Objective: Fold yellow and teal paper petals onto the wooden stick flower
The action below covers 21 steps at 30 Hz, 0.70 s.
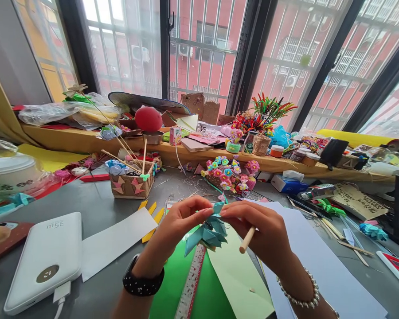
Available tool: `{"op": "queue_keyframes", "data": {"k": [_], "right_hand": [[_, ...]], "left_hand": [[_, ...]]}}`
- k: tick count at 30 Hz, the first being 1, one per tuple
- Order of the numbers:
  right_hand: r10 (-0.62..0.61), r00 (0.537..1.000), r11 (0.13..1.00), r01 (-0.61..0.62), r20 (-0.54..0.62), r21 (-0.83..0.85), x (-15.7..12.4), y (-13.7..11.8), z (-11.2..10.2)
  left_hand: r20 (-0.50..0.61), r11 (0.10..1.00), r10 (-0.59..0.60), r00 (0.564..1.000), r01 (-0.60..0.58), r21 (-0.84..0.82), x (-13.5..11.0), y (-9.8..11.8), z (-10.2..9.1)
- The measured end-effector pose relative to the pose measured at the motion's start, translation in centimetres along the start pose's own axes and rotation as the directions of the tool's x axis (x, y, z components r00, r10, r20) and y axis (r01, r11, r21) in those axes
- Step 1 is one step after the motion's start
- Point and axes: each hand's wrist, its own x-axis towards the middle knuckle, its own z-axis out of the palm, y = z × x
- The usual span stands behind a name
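A light-blue folded paper piece (209, 235) with several pointed flaps hangs between my two hands over the table. My left hand (182, 221) pinches its upper strip from the left, thumb and fingers together. From the other side, the fingertips of my right hand (262, 223) grip the same strip. Tucked in my right hand is a round wooden stick (247, 240), its blunt end pointing down and toward me. Beneath lie a green sheet (168, 283), a patterned ruler (191, 283) and a pale green paper strip (241, 274).
To the left are a white power bank (46, 257) with a cable and a white paper strip (119, 241). A decorated cardboard box (131, 184) with sticks and colourful paper flowers (228, 173) stand ahead. White sheets (319, 266) lie on the right. A crowded ledge (186, 155) runs below the windows.
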Motion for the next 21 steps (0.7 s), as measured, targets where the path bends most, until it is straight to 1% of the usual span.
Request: {"op": "queue_keyframes", "data": {"k": [3, 6, 9, 11, 13, 15, 18, 21], "right_hand": [[-0.024, 1.0, 1.0, 0.024, -0.011, 0.004, 0.09, -0.12, 0.07], [-0.041, 0.999, 0.999, 0.041, -0.015, -0.002, 0.0, -0.11, 0.1], [-0.099, 0.995, 0.995, 0.099, -0.009, -0.006, -0.3, 0.07, 0.05], [-0.15, 0.989, 0.989, 0.15, 0.005, -0.018, -0.49, 0.17, -0.01], [-0.172, 0.985, 0.984, 0.173, 0.024, -0.035, -0.59, 0.16, -0.05], [-0.159, 0.987, 0.986, 0.16, 0.027, -0.041, -0.55, 0.05, -0.04], [-0.122, 0.992, 0.991, 0.123, 0.012, -0.06, -0.38, -0.16, 0.02], [-0.103, 0.995, 0.986, 0.101, -0.007, -0.13, -0.32, -0.27, 0.03]], "left_hand": [[0.021, 1.0, 0.018, 1.0, -0.019, 0.022, 0.15, -0.16, -0.16], [0.011, 0.999, 0.011, 1.0, -0.012, 0.038, 0.24, -0.31, -0.22], [0.032, 0.998, 0.006, 0.999, -0.008, 0.063, 0.2, -0.4, -0.27], [0.055, 0.996, 0.035, 0.998, -0.039, 0.082, 0.1, -0.35, -0.31], [0.07, 0.991, 0.09, 0.994, -0.096, 0.093, -0.02, -0.22, -0.31], [0.065, 0.983, 0.142, 0.988, -0.149, 0.105, -0.13, -0.08, -0.25], [0.027, 0.97, 0.19, 0.981, -0.192, 0.147, -0.17, -0.04, -0.07], [0.009, 0.956, 0.235, 0.972, -0.233, 0.181, -0.08, -0.27, 0.15]]}}
